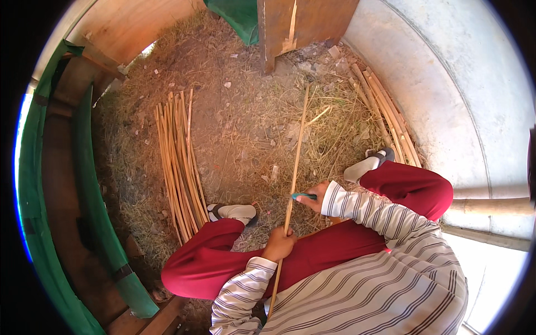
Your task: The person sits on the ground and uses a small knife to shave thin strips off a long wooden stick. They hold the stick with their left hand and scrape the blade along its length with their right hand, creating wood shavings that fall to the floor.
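My left hand (279,244) is closed round a long, thin bamboo strip (298,145) above my lap. The strip slants from beside my waist, between my knees, out over the ground ahead. In my right hand (316,194) is a small teal tool (301,196), perhaps a cutter, gripped with its tip against the strip just beyond my left hand. The tool's blade is too small to make out. A thin pale sliver (319,115) lies or sticks out near the strip's far end; whether it is attached I cannot tell.
Left of my feet lies a bundle of bamboo strips (180,162). More bamboo lengths (393,114) rest along the pale wall (446,84) at the right. Dry grass and shavings (335,131) cover the ground. A wooden panel (307,25) stands ahead, and green sheeting (95,184) runs at the left.
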`<state>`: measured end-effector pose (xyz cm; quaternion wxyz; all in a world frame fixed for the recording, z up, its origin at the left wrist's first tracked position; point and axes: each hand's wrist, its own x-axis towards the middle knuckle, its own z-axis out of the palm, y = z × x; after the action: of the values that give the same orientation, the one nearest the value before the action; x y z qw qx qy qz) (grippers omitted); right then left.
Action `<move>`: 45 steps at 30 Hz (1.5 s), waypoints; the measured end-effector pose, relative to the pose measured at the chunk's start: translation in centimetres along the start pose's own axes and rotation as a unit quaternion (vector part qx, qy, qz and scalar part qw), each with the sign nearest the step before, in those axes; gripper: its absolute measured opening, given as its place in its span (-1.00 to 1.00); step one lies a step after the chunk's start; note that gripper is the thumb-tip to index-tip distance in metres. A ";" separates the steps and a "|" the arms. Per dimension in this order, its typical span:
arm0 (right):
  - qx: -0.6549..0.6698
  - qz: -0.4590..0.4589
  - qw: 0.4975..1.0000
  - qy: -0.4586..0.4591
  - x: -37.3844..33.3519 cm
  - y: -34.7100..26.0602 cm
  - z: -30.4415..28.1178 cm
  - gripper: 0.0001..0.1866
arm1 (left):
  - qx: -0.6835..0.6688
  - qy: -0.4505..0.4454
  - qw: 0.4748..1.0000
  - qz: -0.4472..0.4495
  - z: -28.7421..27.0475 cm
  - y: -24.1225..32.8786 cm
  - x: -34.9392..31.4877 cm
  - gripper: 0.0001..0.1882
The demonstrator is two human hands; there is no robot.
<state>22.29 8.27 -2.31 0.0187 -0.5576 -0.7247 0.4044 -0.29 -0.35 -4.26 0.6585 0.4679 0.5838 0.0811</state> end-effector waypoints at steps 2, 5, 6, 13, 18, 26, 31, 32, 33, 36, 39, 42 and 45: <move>0.000 0.001 1.000 0.002 -0.1 0.0 0.1 -0.36 | 0.002 -0.003 1.000 0.001 0.1 -0.6 0.2 -0.75; 0.007 -0.017 1.000 -0.006 -0.1 0.1 0.1 -0.40 | -0.026 -0.010 1.000 -0.005 0.1 -1.3 0.4 -0.76; 0.005 -0.014 1.000 -0.005 -0.3 -0.1 0.1 -0.41 | -0.047 -0.011 0.999 -0.012 0.1 -1.2 0.3 -0.76; 0.036 -0.017 0.999 -0.008 -1.4 -0.3 0.5 -0.46 | -0.039 -0.006 0.999 -0.023 0.4 0.2 -0.5 -0.77; -0.012 0.013 0.999 0.031 -0.2 0.6 0.5 -0.48 | -0.003 0.008 1.000 -0.017 0.4 -0.4 -0.3 -0.80; -0.045 0.093 0.994 0.017 3.9 3.3 -0.8 -0.40 | 0.022 0.020 1.000 -0.006 0.6 0.0 -0.7 -0.79; -0.099 0.145 0.984 0.030 6.2 5.0 -1.2 -0.30 | 0.029 0.016 0.999 0.007 0.6 0.7 -0.6 -0.77; -0.120 0.140 0.981 0.054 6.8 4.9 -1.7 -0.32 | 0.010 0.014 1.000 -0.006 0.6 0.6 -0.7 -0.77; -0.072 0.178 0.981 -0.015 7.3 4.4 -2.9 -0.31 | -0.009 0.013 1.000 -0.018 0.5 0.5 -0.7 -0.77; -0.090 0.180 0.979 0.024 8.2 5.2 -2.7 -0.32 | -0.040 0.019 0.998 -0.048 0.3 1.3 -0.9 -0.78; -0.062 0.249 0.966 0.008 10.2 7.5 -4.5 -0.28 | 0.015 0.014 1.000 -0.019 0.7 0.7 -0.9 -0.77; -0.061 0.314 0.947 -0.004 13.2 9.5 -6.6 -0.24 | 0.044 0.010 0.999 -0.002 0.4 0.1 -0.6 -0.78; -0.076 0.304 0.949 0.042 14.8 11.1 -6.6 -0.20 | 0.041 0.014 0.999 -0.014 0.5 0.3 -0.3 -0.79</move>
<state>28.69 24.75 -10.91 -0.1175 -0.7677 -0.5479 0.3110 0.14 -0.62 -3.88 0.6317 0.4847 0.6025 0.0542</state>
